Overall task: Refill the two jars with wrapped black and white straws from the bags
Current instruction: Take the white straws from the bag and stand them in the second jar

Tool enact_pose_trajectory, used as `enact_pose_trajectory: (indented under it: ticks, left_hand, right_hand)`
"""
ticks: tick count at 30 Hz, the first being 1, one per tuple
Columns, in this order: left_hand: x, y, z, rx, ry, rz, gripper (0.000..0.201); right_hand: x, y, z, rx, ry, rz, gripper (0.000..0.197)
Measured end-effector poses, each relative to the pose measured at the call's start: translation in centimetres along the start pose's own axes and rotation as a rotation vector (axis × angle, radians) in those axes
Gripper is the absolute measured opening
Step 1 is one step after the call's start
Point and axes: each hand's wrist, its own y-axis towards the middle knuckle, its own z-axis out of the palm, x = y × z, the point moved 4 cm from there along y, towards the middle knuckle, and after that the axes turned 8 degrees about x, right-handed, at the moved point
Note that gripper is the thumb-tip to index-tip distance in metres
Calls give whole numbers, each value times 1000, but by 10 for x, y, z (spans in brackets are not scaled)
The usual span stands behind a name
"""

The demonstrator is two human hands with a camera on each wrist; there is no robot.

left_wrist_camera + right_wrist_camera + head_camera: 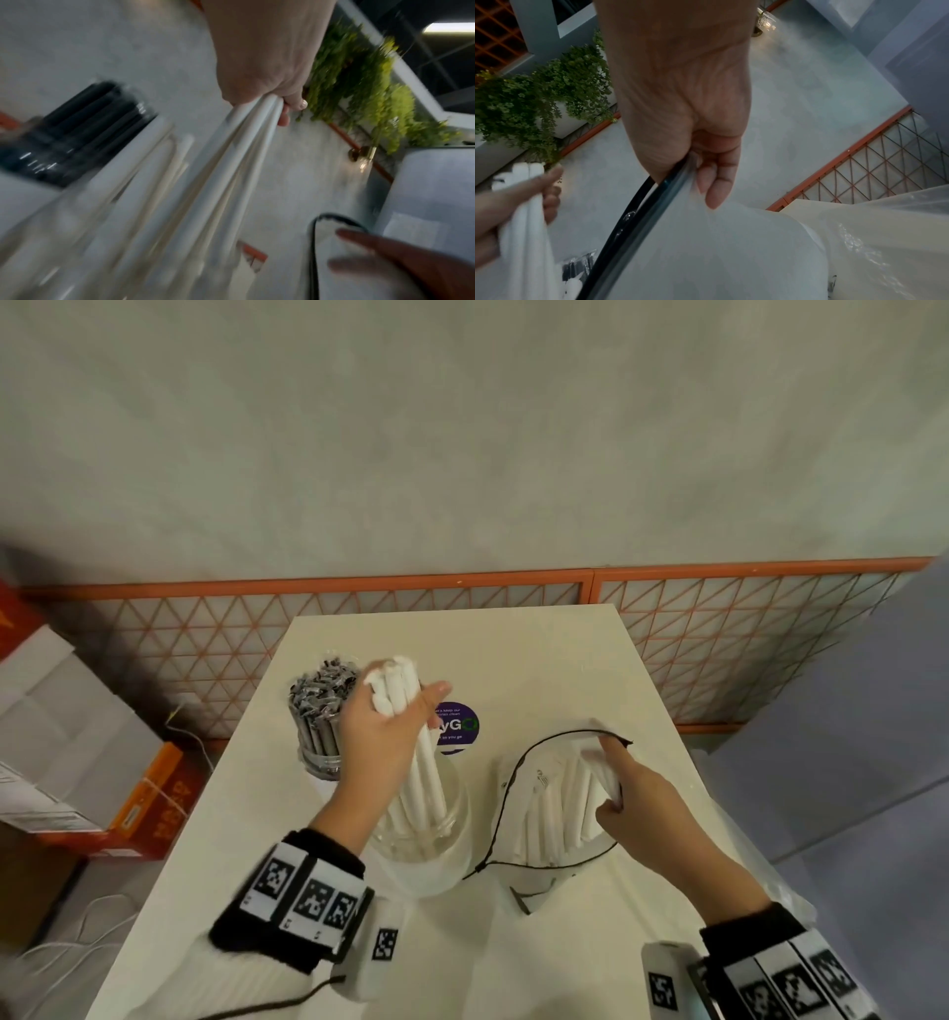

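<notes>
My left hand (382,737) grips a bundle of white wrapped straws (411,726), their lower ends inside a clear glass jar (452,819) near the table's middle. The left wrist view shows the same white straws (231,158) held at their upper part by my left hand (264,81). A second jar (321,726), packed with black wrapped straws, stands behind and to the left. My right hand (624,793) pinches the black-rimmed mouth of a clear bag (544,809) holding white straws. In the right wrist view my right hand (700,154) holds the bag's rim (639,211).
The white table (513,649) carries a round purple sticker (459,726) behind the clear jar. Cardboard boxes (77,742) are stacked on the floor to the left. An orange-framed lattice fence (719,629) runs behind the table. More clear plastic (770,880) lies at the right edge.
</notes>
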Motion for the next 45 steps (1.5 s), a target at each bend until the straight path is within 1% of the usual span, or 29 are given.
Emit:
enact_pose_trajectory:
  ticks: [2,5,7,10,13,17,19,20,21,23,24,25,26,27,28,29,30,31,32,33,34,35,36,38,40,41,43,45]
  left_hand:
    - [26,-9,2,46,56,-59,31]
    - [59,-18,5,153,139,-154,33]
    - [72,-21,5,192,199,-180,34]
    - [82,-23,8,221,238,-216,35]
    - [83,-22,12,234,281,-246,33]
    - [77,-21,8,174,266,-198,47]
    - [67,-21,5,143,272,-102,51]
    - [57,-22,5,126,302,7,51]
    - [43,-22,6,102,358,157,48]
    - [11,-28,16,76,446,501,32]
    - [0,-34,26,121,446,645,21]
    - [-7,-43,40,216,423,744,12]
    - [-9,-51,57,346,401,774,6]
    - [-6,-61,73,488,399,740,9]
    - [3,-66,95,639,437,649,14]
    - [18,-71,116,799,538,496,18]
    - [35,-75,136,974,707,291,20]
    - [52,-78,150,1132,927,60,24]
    - [64,-80,158,1232,1121,-122,29]
    - [71,-81,163,1297,1244,-197,35]
    - [76,-81,165,1349,1300,-225,40]
    - [79,-83,167,1424,1334,-211,43]
    - [82,-83,167,1501,1387,-102,45]
    - [93,-77,165,1602,1490,259,43]
    - [114,-71,163,1624,1500,484,42]
    - [119,-70,163,1627,1495,610,45]
    - [121,-71,167,1650,1594,838,46]
    - [117,-74,172,1601,1575,959,39]
  right_hand:
    - [1,-2,-1,-7,-3,-1,73]
    - [4,-7,-5,-26,1,-20,71]
    - [7,-10,-8,-44,5,-47,71]
    - [10,-15,-12,-67,-11,-86,73]
    - [11,-17,-12,-64,-41,-84,76]
    - [9,-21,-10,-20,-79,-63,78]
    - [8,-23,-10,1,-111,-51,79]
    - [7,-23,-10,9,-126,-50,80]
    - [7,-23,-9,17,-138,-51,80]
    - [7,-24,-9,28,-156,-56,80]
    - [7,-24,-9,33,-163,-58,80]
    - [7,-25,-10,38,-169,-59,80]
    - [7,-25,-10,40,-172,-58,80]
    - [6,-25,-9,41,-171,-58,80]
    - [6,-25,-8,40,-169,-59,80]
    - [5,-25,-7,39,-174,-58,81]
    - [4,-25,-5,41,-186,-55,81]
    - [3,-25,-4,46,-198,-53,82]
    - [1,-25,-2,54,-207,-52,82]
    - [0,-26,-2,58,-211,-55,81]
    - [-2,-26,-3,61,-215,-57,80]
    - [-3,-27,-3,67,-220,-58,79]
    - [-5,-27,-4,76,-222,-58,79]
    - [-9,-27,-2,92,-207,-62,78]
    - [-11,-27,0,99,-198,-69,77]
    - [-11,-26,0,103,-199,-73,76]
    - [-12,-25,2,111,-198,-85,75]
    - [-14,-24,4,121,-186,-90,74]
